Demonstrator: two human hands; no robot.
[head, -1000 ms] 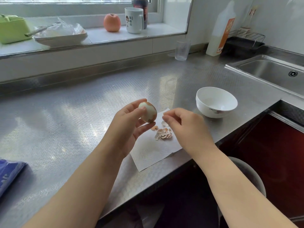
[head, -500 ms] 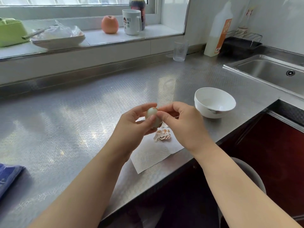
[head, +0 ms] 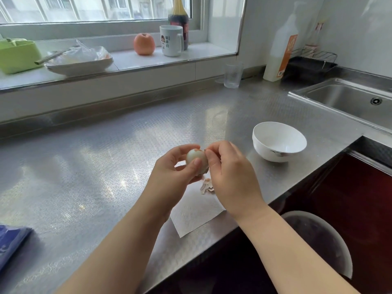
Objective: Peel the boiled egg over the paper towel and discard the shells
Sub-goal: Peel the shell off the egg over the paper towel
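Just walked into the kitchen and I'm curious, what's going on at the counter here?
A person is peeling a boiled egg. The left hand holds the egg above a paper towel on the steel counter, while the right hand pinches at a bit of brown shell near its top. Most of the egg already looks bare, and a small pile of shell pieces lies on the towel. A white bowl stands to the right.
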